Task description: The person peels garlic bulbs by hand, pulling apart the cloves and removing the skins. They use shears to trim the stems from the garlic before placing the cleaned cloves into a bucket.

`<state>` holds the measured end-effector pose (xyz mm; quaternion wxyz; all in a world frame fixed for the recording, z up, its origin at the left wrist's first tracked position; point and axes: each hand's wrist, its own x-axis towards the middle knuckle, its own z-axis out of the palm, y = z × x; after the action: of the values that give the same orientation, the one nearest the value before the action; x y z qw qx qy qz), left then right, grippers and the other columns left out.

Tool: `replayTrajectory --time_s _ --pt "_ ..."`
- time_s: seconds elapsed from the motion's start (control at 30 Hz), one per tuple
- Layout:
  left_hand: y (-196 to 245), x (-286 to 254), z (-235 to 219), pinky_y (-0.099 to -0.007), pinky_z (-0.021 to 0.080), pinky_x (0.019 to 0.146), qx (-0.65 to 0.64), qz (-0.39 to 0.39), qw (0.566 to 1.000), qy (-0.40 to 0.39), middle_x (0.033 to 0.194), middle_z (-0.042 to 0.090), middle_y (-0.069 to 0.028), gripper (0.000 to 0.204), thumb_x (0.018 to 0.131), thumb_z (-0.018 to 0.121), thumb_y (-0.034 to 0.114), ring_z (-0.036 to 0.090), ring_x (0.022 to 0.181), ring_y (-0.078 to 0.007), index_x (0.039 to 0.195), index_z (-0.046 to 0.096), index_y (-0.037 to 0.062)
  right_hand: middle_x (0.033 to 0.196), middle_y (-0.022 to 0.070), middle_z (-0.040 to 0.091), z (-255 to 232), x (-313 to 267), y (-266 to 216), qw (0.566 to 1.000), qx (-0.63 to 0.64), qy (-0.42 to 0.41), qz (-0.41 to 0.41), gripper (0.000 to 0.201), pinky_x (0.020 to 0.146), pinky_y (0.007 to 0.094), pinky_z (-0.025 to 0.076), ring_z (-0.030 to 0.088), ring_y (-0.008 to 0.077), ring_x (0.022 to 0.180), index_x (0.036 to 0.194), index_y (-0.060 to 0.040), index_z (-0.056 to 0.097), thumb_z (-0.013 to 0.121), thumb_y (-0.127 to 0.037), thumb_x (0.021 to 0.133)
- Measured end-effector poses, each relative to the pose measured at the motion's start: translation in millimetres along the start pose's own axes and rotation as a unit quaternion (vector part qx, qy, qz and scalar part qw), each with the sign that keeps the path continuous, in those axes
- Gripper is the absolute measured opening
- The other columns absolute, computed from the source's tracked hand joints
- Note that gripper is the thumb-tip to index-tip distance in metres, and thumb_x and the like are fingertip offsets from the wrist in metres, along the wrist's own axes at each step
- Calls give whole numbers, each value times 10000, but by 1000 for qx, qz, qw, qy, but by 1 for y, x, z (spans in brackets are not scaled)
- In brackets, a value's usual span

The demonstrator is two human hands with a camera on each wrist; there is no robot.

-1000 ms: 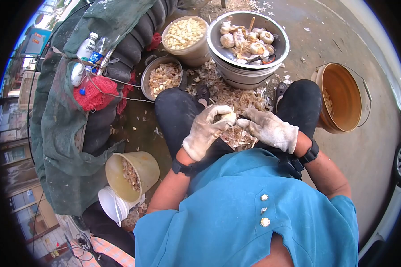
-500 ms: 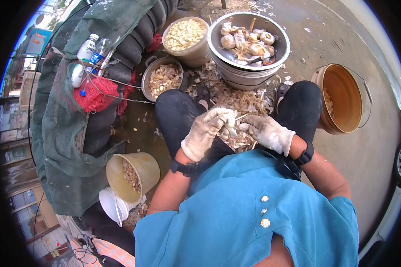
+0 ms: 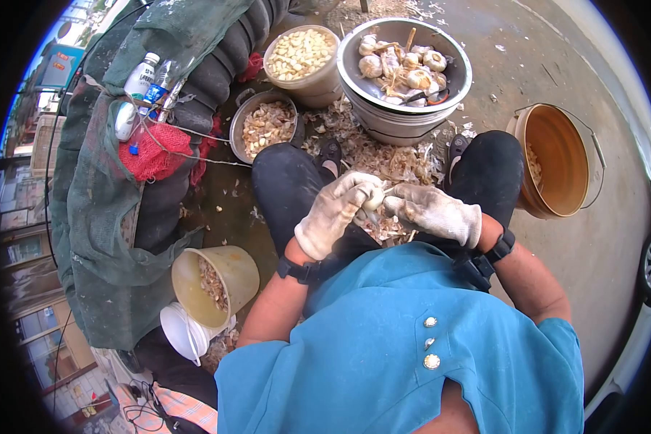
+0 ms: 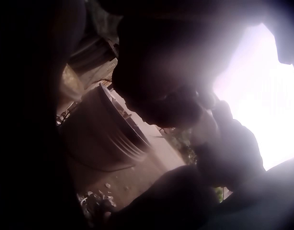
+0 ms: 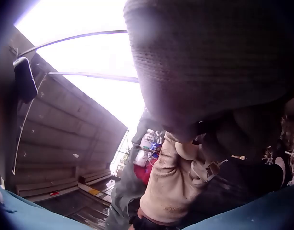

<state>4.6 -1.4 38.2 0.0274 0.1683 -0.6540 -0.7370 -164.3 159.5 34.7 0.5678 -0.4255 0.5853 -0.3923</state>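
Note:
Both hands wear whitish gloves and meet above the person's lap. The left hand [image 3: 338, 215] has its fingers curled round a pale garlic bulb [image 3: 373, 199], which also shows in the right wrist view as a smooth whitish garlic surface [image 5: 186, 150]. Close against its other side, the right hand [image 3: 436, 213] pinches at the bulb with thumb and forefinger; whether a tool lies in those fingers cannot be told. The left wrist view is very dark, with the hands only as shadows.
A metal bowl of garlic bulbs [image 3: 390, 69] rests on a white bucket. Around the person stand a tub of peeled cloves [image 3: 301, 54], a pot of cloves and skins [image 3: 268, 126], an orange bucket [image 3: 568, 159] and a tilted tub [image 3: 240, 278]. Skins [image 3: 394, 163] cover the ground between the feet.
The pale bulb shows more plainly between the hands. The right hand's fingers have shifted against it, and the thin stalk seen half a second ago no longer sticks up.

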Motion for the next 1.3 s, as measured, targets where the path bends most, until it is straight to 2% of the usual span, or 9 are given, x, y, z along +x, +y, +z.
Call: replayTrajectory --time_s 0.33,0.4,0.6,0.67,0.83,0.93,1.17,1.2,1.3 --pt "-21 2 2 -183 404 531 -36 42 998 24 824 632 6 511 990 479 501 525 626 -53 1143 618 33 1202 202 631 5 1 -2 997 -33 -20 71 462 956 358 463 623 284 1040 1346 -36 513 457 -338 1000" --pt "-19 2 0 -188 397 520 -49 54 997 38 813 627 9 531 991 463 515 521 617 -53 1138 620 30 1211 216 621 7 2 9 998 -57 -6 -23 468 957 368 462 620 313 1043 1341 -35 515 428 -353 1009" --pt "-22 3 0 -197 377 524 -36 -16 998 45 835 610 12 610 982 411 582 501 626 -57 1163 601 31 1158 215 633 6 0 0 1000 -12 0 17 490 928 381 464 622 319 1016 1341 -33 509 423 -377 1002" --pt "-37 4 -3 -204 389 562 -159 11 987 -7 918 612 0 592 984 430 562 510 685 -64 1220 566 36 1140 211 637 5 1 7 998 -2 -3 58 491 930 378 462 620 318 1015 1332 -32 518 427 -383 1000" --pt "-19 2 -5 -218 400 608 -47 34 998 -12 968 608 -5 586 977 467 541 515 738 -74 1274 535 41 1118 209 642 4 4 17 995 -10 -5 99 479 943 378 458 610 342 1039 1300 -20 540 432 -377 998" --pt "-22 3 -11 -220 415 636 -1 52 999 -14 985 616 -7 599 974 483 533 527 762 -76 1308 521 38 1144 229 628 15 -4 16 979 -168 41 -110 459 949 412 463 595 382 1076 1285 -12 542 459 -359 997" --pt "-11 1 -12 -210 429 721 98 36 994 -21 1054 623 -25 602 971 504 494 529 821 -75 1364 490 39 1026 221 627 3 1 -3 990 -122 67 12 305 866 418 467 592 390 988 1147 -10 570 487 -258 990" --pt "-9 1 -11 -210 429 721 98 35 994 -21 1054 623 -25 602 971 504 494 529 821 -75 1364 490 39 1044 220 624 2 2 3 975 -171 78 -120 298 875 416 465 588 388 1008 1163 -12 560 477 -239 987" --pt "-4 2 -7 -211 425 768 83 32 996 -22 1075 610 -27 595 956 541 448 514 865 -76 1377 479 32 1074 221 620 -1 1 5 984 -148 74 -65 304 892 408 461 582 386 1032 1181 -12 559 472 -226 984"
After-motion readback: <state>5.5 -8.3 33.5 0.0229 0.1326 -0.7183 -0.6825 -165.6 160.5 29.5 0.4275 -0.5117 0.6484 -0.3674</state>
